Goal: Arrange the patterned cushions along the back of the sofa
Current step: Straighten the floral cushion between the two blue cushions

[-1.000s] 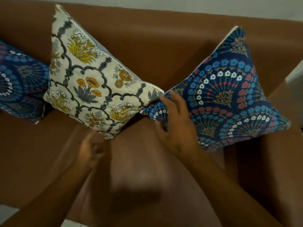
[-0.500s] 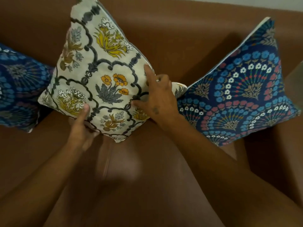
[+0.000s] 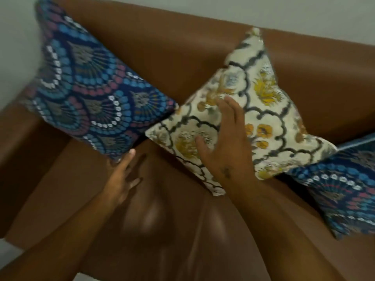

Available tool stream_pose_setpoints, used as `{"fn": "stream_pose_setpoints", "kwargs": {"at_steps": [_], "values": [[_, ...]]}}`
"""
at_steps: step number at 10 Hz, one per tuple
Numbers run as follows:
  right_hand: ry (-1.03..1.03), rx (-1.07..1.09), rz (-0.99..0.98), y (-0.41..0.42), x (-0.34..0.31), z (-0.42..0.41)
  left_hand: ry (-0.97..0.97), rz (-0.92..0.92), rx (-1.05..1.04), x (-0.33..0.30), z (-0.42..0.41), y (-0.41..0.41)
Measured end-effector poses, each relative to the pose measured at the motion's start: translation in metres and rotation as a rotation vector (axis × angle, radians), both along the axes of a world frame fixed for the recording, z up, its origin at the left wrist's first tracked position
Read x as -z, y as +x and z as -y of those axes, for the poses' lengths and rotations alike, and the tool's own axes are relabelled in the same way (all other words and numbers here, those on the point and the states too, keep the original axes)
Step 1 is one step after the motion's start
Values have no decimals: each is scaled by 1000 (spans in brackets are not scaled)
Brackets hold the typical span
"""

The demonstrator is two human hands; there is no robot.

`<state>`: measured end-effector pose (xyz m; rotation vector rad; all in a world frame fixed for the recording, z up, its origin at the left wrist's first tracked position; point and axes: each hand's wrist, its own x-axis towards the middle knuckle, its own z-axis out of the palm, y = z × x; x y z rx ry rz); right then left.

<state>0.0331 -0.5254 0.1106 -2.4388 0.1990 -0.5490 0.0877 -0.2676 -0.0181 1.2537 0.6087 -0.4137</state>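
Observation:
Three patterned cushions stand on their corners against the back of a brown leather sofa [image 3: 162, 47]. A blue fan-patterned cushion [image 3: 91, 94] leans at the left. A cream floral cushion [image 3: 263, 110] stands in the middle, its left corner touching the blue one. A second blue cushion [image 3: 345, 189] sits at the right, partly cut off. My right hand [image 3: 225, 142] lies flat, fingers spread, on the cream cushion's lower left face. My left hand [image 3: 121, 175] touches the bottom corner of the left blue cushion with its thumb, fingers loose over the seat.
The sofa's left armrest [image 3: 18, 138] rises beside the left blue cushion. The seat [image 3: 162, 220] stretches in front of the cushions, with a seam down its middle. A pale wall [image 3: 263, 11] runs behind the sofa. A strip of light floor [image 3: 10, 248] shows at the lower left.
My view has swung left, bringing the left blue cushion into full view. My left hand left the cream cushion for the blue cushion's bottom corner. My right hand slid leftward across the cream cushion.

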Motion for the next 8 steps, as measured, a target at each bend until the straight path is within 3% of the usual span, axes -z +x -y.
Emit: {"fn": "stream_pose_setpoints", "kwargs": {"at_steps": [2, 3, 4, 6, 8], "values": [[9, -223, -266, 139, 3, -109, 87, 68, 12, -17, -121, 99], [-22, -241, -396, 178, 11, -133, 22, 92, 18, -20, -137, 128], [-138, -204, -412, 197, 28, -148, 10, 121, 70, -20, -135, 143], [-140, -105, -246, 169, 43, -130, 48, 180, 82, -20, -115, 142], [-191, -19, -198, 144, 53, -132, 164, 210, -19, -20, -93, 131]]}}
